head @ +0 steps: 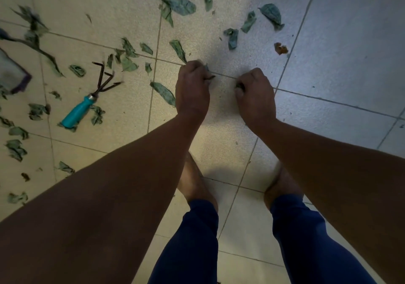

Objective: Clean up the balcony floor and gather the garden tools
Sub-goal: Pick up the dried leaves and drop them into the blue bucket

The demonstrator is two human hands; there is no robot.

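Dry green leaves lie scattered over the pale tiled floor (341, 49). My left hand (191, 88) reaches down at the centre with its fingers closed on leaf bits and a thin stem. My right hand (255, 92), beside it, is closed on a small leaf scrap. A large leaf (180, 5) lies farther ahead and another leaf (164, 92) rests just left of my left hand. A hand rake (87, 103) with a teal handle and dark bent prongs lies on the floor to the left, among the leaves.
A leafy twig (35, 40) stretches across the far left. A grey object with a purple edge (13, 75) sits at the left border. An orange-brown leaf scrap (281, 48) lies right of centre. My bare feet (192, 180) stand below my hands.
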